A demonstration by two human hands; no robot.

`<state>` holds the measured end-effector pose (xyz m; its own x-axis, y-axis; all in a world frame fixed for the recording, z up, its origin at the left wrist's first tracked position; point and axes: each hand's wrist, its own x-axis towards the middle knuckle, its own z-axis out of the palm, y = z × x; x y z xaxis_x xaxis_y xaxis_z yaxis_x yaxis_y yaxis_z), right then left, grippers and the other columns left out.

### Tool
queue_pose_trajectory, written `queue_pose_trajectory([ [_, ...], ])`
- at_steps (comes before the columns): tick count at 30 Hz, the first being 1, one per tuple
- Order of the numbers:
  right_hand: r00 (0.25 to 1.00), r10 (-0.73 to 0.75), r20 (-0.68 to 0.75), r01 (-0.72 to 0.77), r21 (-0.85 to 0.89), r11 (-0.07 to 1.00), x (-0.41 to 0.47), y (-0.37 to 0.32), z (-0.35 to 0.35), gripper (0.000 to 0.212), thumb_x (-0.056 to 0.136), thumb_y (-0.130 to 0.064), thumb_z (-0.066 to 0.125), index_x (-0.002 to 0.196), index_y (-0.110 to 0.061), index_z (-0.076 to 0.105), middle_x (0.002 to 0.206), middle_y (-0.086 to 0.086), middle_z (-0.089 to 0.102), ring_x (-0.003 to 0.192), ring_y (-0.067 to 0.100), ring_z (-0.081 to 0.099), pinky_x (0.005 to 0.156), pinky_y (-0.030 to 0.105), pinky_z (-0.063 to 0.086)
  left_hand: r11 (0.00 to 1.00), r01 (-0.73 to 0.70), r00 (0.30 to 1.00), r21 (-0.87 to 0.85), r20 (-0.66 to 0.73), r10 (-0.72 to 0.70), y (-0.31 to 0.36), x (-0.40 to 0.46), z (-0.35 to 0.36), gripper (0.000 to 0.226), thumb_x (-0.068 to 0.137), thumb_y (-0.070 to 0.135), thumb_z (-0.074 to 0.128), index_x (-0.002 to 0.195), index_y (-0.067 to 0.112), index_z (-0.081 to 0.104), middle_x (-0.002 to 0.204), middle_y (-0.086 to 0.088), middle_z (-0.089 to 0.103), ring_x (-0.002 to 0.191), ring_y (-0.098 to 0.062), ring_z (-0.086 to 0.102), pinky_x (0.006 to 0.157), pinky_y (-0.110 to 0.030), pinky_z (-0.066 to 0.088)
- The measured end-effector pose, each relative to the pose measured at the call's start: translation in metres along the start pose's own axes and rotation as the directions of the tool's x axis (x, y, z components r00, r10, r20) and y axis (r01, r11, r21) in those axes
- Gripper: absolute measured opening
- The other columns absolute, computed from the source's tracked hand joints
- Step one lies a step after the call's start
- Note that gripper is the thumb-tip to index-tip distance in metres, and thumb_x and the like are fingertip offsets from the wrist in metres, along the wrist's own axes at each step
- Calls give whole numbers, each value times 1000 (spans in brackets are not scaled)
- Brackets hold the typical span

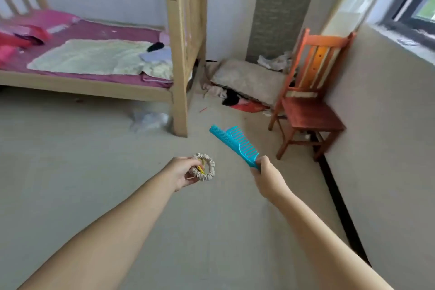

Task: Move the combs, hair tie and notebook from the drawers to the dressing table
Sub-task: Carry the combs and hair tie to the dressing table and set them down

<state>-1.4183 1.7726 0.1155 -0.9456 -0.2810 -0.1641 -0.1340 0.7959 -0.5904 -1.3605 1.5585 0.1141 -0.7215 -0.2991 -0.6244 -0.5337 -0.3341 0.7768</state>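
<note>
Both arms outstretched: left hand (182, 172) pinches ruched fabric hair tie (204, 167), right hand (264, 170) grips toothed blue plastic combs (235, 142) by handle.

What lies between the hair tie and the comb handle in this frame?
Nothing: in the head view only bare floor shows between the hair tie in the left hand and the comb in the right hand.

Comb handle (253, 164) hidden inside the closed right hand (266, 173); second blue comb behind the first largely covered, its outline unclear; hair tie (204, 167) near side masked by left hand (182, 173) fingers; bed (94, 59) beyond left hand cut by frame edge, motion-blurred.
</note>
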Motion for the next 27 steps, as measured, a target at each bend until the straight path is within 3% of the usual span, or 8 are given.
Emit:
queue_pose_trajectory([
  [6,939,-236,252,250,-26,968,59,-156,138,21,94,-20,44,105,-2,42,106,24,61,94,42,58,67,36,35,928,-42,938,-371,-333,-91,-4,6,-192,12,87,3,55,79,11,56,70,-7,61,67,-18,57,70,-32,49],
  [8,892,-307,332,332,-18,943,76,-201,180,21,94,-18,45,104,0,43,108,25,60,97,41,57,68,35,35,878,-70,907,-474,-396,-142,-8,10,-244,11,87,3,56,78,10,57,66,-7,64,67,-19,57,72,-33,50],
  [11,825,-383,416,422,-2,907,108,-268,239,21,94,-18,45,103,0,44,108,24,60,97,40,56,71,36,36,804,-120,866,-582,-458,-203,-7,22,-318,9,87,5,57,80,10,56,79,-7,60,70,-19,58,67,-32,50],
  [15,726,-476,496,547,2,837,158,-362,309,21,93,-20,45,104,-1,44,107,23,61,97,41,57,70,35,34,721,-220,800,-657,-544,-251,9,46,-412,9,86,5,58,94,8,56,100,-12,59,75,-19,58,72,-34,52],
  [18,632,-526,569,648,-17,761,194,-443,357,22,93,-21,45,105,-2,44,107,21,62,97,40,58,69,33,34,670,-302,722,-678,-622,-304,36,60,-476,20,85,5,61,105,5,55,113,-16,52,82,-23,58,65,-34,56],
  [21,530,-576,623,735,1,678,221,-524,405,19,93,-21,44,103,-4,43,102,18,62,84,33,56,66,32,34,639,-387,638,-665,-693,-335,64,70,-539,24,82,1,63,104,1,53,104,-19,56,82,-26,59,63,-36,54],
  [27,366,-632,683,830,69,554,241,-662,517,17,94,-21,42,103,-6,43,90,9,57,73,27,54,63,33,37,574,-481,566,-663,-735,-374,90,86,-672,8,82,4,63,82,7,57,85,-12,62,76,-22,61,54,-33,54],
])
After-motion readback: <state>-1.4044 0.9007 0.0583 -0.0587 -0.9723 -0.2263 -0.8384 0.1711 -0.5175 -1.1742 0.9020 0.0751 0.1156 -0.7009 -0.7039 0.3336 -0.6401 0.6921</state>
